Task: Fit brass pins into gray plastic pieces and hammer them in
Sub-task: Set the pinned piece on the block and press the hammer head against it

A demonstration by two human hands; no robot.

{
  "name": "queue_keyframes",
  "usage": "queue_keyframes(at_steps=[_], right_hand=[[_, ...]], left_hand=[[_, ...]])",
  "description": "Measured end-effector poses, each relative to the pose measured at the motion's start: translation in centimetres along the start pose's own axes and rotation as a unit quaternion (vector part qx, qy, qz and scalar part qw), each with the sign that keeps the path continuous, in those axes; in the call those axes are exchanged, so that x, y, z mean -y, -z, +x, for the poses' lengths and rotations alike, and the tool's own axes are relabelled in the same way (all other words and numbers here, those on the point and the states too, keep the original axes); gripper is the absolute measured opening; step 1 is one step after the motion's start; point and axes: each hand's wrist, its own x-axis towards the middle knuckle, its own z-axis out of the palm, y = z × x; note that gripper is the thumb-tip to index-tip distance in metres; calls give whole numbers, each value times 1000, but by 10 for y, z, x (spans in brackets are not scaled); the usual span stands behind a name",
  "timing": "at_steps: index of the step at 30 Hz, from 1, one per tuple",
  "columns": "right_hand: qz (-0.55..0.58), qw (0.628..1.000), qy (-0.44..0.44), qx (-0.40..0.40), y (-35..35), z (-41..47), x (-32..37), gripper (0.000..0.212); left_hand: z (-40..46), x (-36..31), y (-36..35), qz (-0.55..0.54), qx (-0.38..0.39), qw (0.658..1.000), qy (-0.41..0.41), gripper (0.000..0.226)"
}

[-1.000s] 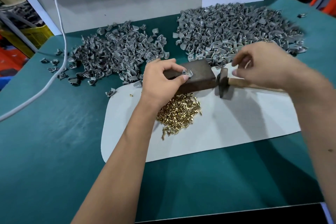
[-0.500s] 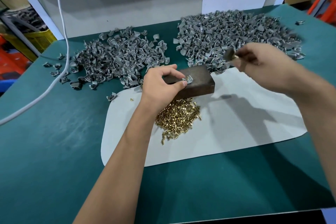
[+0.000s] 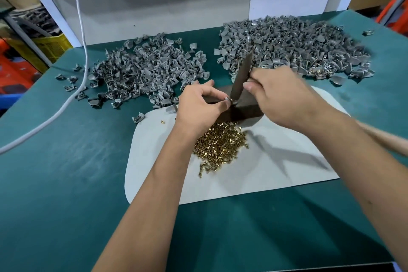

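Observation:
My left hand (image 3: 199, 105) pinches a small gray plastic piece (image 3: 227, 99) with a brass pin on top of a dark metal block (image 3: 245, 109). My right hand (image 3: 280, 95) grips a hammer (image 3: 241, 75). Its dark head, blurred, points down onto the piece on the block. The wooden handle (image 3: 388, 139) trails off to the right under my forearm. A heap of loose brass pins (image 3: 220, 143) lies on the white mat (image 3: 276, 174) just in front of the block.
Two big heaps of gray plastic pieces lie behind the mat, one at the left (image 3: 145, 75) and one at the right (image 3: 291, 48). A white cable (image 3: 72, 86) crosses the green table (image 3: 66, 183) at the left. A gray panel stands at the back.
My right hand picked the hammer up off the mat, raised it, and has swung it down onto the piece on the block. My left hand has stayed holding the piece.

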Motion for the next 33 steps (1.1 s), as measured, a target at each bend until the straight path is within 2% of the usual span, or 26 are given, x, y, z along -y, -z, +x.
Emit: queue_keyframes(at_steps=[1, 3, 4, 7, 8, 11, 13, 16, 17, 21, 23, 26, 27, 31, 33], right_hand=[[-28, 999, -15, 36, 1, -1, -2, 30], [-66, 996, -23, 59, 10, 4, -6, 34], [-62, 997, -21, 40, 14, 5, -8, 33], [20, 995, 2, -94, 15, 2, -3, 30], [24, 995, 8, -95, 11, 1, 1, 28], [-43, 998, -20, 30, 1, -1, 7, 23], [-71, 996, -30, 41, 8, 4, 5, 25], [-19, 996, -3, -92, 10, 3, 3, 26], [-13, 994, 5, -107, 8, 1, 6, 27], [-78, 995, -28, 48, 1, -1, 9, 24], [-106, 993, -27, 44, 10, 4, 5, 24], [-43, 994, -16, -96, 10, 1, 9, 25], [-19, 995, -13, -98, 5, 0, 11, 25], [-62, 996, -43, 45, 2, -1, 10, 29], [-81, 996, -44, 17, 14, 4, 5, 33]], left_hand=[[0, -1, -1, 1, -4, 1000, 3, 15], [-1, -1, -1, 3, -16, 1000, 4, 15], [-1, 0, -1, 5, -17, 1000, 3, 14], [-2, 1, 0, 4, -12, 1000, -4, 14], [-2, 1, 0, 1, -10, 1000, -8, 14], [-3, -3, -1, 0, -11, 1000, -3, 16], [-3, -4, -1, 6, -10, 1000, 9, 18], [-1, -1, 0, 7, -7, 1000, 6, 15], [-1, 0, 1, 6, -7, 1000, 4, 15], [-3, -2, 0, -9, -8, 1000, -3, 15], [-4, -2, 0, -7, -10, 1000, -3, 13], [-3, -1, 1, -4, -9, 1000, -12, 13], [-3, -1, 2, -4, -11, 1000, -13, 13], [-4, -5, 1, -17, -9, 1000, -7, 14], [-4, -3, 2, -14, -5, 1000, -6, 14]])
